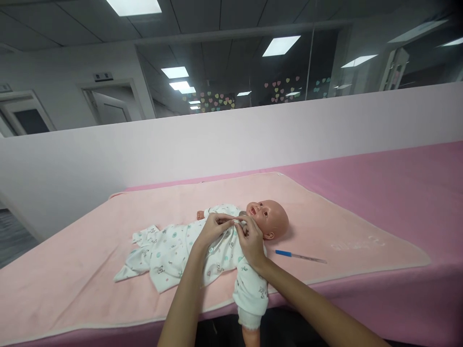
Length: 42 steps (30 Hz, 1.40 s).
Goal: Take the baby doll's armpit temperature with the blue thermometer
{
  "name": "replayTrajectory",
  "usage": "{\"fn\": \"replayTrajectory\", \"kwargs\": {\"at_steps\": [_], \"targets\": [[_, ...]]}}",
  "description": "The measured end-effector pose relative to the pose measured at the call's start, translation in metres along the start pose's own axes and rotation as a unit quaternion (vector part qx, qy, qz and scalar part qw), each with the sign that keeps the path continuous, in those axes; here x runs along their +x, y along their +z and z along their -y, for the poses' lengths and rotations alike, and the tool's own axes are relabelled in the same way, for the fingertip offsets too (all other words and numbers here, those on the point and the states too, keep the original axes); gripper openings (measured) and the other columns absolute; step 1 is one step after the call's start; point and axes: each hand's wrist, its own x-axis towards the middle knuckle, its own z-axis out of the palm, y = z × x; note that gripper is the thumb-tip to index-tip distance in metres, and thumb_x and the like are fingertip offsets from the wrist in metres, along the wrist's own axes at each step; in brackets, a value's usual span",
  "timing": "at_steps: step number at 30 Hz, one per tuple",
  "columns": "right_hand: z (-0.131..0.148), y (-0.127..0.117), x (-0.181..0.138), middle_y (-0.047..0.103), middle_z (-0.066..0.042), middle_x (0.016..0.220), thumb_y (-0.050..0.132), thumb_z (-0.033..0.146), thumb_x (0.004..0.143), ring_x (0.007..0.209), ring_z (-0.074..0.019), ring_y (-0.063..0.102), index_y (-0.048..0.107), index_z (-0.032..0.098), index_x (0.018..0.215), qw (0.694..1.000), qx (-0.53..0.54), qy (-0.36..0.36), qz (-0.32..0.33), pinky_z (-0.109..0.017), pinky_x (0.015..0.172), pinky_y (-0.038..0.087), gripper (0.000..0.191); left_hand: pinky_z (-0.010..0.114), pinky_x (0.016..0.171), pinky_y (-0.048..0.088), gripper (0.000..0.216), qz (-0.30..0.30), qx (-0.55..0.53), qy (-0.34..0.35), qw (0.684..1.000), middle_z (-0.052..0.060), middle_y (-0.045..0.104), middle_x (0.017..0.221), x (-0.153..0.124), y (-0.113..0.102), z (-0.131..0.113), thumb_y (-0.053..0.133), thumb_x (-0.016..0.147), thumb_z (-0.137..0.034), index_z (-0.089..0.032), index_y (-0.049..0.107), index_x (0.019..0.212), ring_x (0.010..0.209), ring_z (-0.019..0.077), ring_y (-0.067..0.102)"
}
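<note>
One peach blanket (311, 212) bears the doll (273, 218), on its back in a patterned shirt (226, 256); left hand (216, 228) and right hand (252, 241), fingertips nearly together, seem to pinch it near the neck; uneven tugging could skew it.

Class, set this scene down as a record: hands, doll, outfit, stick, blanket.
Left hand: touching outfit near its neck, grip unclear
Right hand: the same, beside the left
Doll: face up, near arm past blanket's near edge
Outfit: white, small print
Stick: blue-ended, on blanket beside doll's head
Blanket: pale pink, over darker pink cover
</note>
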Motion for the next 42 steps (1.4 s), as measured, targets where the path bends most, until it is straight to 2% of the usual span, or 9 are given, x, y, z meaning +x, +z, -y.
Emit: {"fn": "replayTrajectory", "kwargs": {"at_steps": [6,11,15,19,22,25,29,33,42], "targets": [[-0.001,0.000,-0.002,0.048,0.003,0.059,0.047,0.028,0.083,0.047,-0.0108,0.041,0.053,0.017,0.095,1.000,0.013,0.026,0.002,-0.025,0.050,0.038,0.018,0.023,0.063,0.043,0.026,-0.005,0.019,0.013,1.000,0.007,0.067,0.079,0.000,0.002,0.003,0.059,0.074,-0.030,-0.012,0.068,0.092,0.071,0.0161,0.060],[0.002,-0.001,-0.002,0.040,0.006,0.051,0.044,0.028,0.084,0.043,-0.0098,0.037,0.053,0.017,0.093,0.999,0.027,0.020,0.005,-0.023,0.046,0.034,0.017,0.023,0.063,0.042,0.026,-0.017,-0.005,0.020,1.000,0.007,0.065,0.076,0.000,0.003,0.002,0.060,0.073,-0.030,-0.012,0.067,0.091,0.071,0.0156,0.059],[0.002,-0.001,-0.002,0.047,0.003,0.055,0.043,0.029,0.085,0.044,-0.0094,0.039,0.055,0.017,0.089,0.999,0.036,0.008,-0.008,-0.023,0.046,0.035,0.017,0.022,0.062,0.041,0.026,-0.023,-0.040,0.010,0.999,0.005,0.064,0.073,0.002,0.003,0.002,0.061,0.070,-0.026,-0.012,0.066,0.092,0.068,0.0139,0.057],[-0.001,0.000,-0.003,0.053,0.002,0.060,0.046,0.026,0.083,0.043,-0.0076,0.040,0.056,0.017,0.085,0.999,0.042,-0.016,-0.025,-0.021,0.045,0.035,0.013,0.019,0.049,0.032,0.024,-0.038,-0.073,-0.038,0.996,0.000,0.059,0.061,0.003,0.003,0.001,0.061,0.065,-0.021,-0.013,0.065,0.088,0.050,0.0071,0.045],[-0.003,0.001,-0.003,0.056,0.001,0.062,0.047,0.023,0.083,0.045,-0.0077,0.042,0.056,0.017,0.084,0.999,0.035,-0.023,-0.020,-0.021,0.046,0.036,0.011,0.019,0.044,0.025,0.023,-0.070,-0.100,-0.052,0.991,-0.002,0.055,0.057,0.004,0.002,0.000,0.059,0.067,-0.025,-0.013,0.065,0.085,0.043,0.0047,0.037],[-0.004,0.002,-0.003,0.057,0.000,0.064,0.047,0.024,0.083,0.045,-0.0077,0.044,0.056,0.017,0.084,0.999,0.032,-0.010,-0.014,-0.021,0.046,0.037,0.011,0.019,0.042,0.024,0.025,-0.086,-0.120,-0.048,0.988,-0.001,0.056,0.061,0.004,0.000,0.000,0.059,0.069,-0.030,-0.013,0.065,0.086,0.043,0.0047,0.037],[-0.005,0.003,-0.002,0.058,0.001,0.064,0.046,0.025,0.083,0.043,-0.0075,0.045,0.055,0.017,0.086,0.999,0.050,0.014,-0.012,-0.021,0.044,0.037,0.012,0.020,0.045,0.025,0.028,-0.044,-0.082,-0.040,0.995,-0.002,0.054,0.058,0.002,0.000,-0.003,0.062,0.069,-0.033,-0.013,0.065,0.089,0.046,0.0055,0.038],[-0.004,0.003,-0.002,0.060,-0.002,0.071,0.046,0.026,0.084,0.049,-0.0091,0.051,0.055,0.017,0.086,0.997,0.066,0.016,-0.032,-0.021,0.047,0.042,0.013,0.020,0.052,0.032,0.029,0.008,-0.038,-0.021,0.999,0.000,0.057,0.067,-0.001,0.000,-0.007,0.064,0.070,-0.033,-0.015,0.066,0.093,0.057,0.0087,0.045],[-0.005,0.002,-0.001,0.063,-0.004,0.082,0.046,0.021,0.083,0.066,-0.0137,0.059,0.059,0.018,0.089,0.998,0.050,-0.006,-0.044,-0.026,0.060,0.048,0.014,0.020,0.056,0.035,0.032,0.018,-0.041,-0.018,0.999,0.002,0.059,0.074,0.001,0.001,-0.004,0.069,0.065,-0.025,-0.014,0.065,0.095,0.060,0.0086,0.046]]}}
